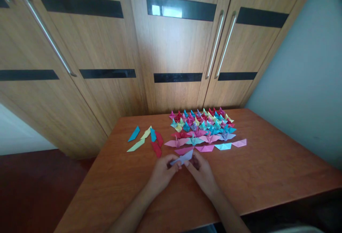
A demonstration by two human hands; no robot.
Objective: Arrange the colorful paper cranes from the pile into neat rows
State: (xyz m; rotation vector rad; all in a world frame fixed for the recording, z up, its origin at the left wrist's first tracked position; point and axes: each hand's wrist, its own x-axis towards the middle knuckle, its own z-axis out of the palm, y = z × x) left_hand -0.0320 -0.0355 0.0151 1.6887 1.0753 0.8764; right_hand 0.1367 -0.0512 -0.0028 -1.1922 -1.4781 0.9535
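A pale lilac folded paper piece point(184, 157) is held between both hands above the wooden table. My left hand point(164, 170) pinches its left end with the thumb and fingers. On its right side, my right hand point(201, 172) grips the paper in a closed pinch. Just beyond my fingers lies a row of flat folded papers, with a magenta one point(205, 148), a light blue one point(223, 146) and a pink one point(239, 143). Behind them stand rows of colourful paper cranes point(194, 140). The fingertips partly cover the lilac paper.
Several folded strips lie to the left, among them a blue one point(134, 133), a pale green one point(136, 145) and a red one point(156, 149). Wooden cabinet doors point(173, 47) with metal handles rise behind the table point(112, 183). A pale wall point(301, 83) stands right.
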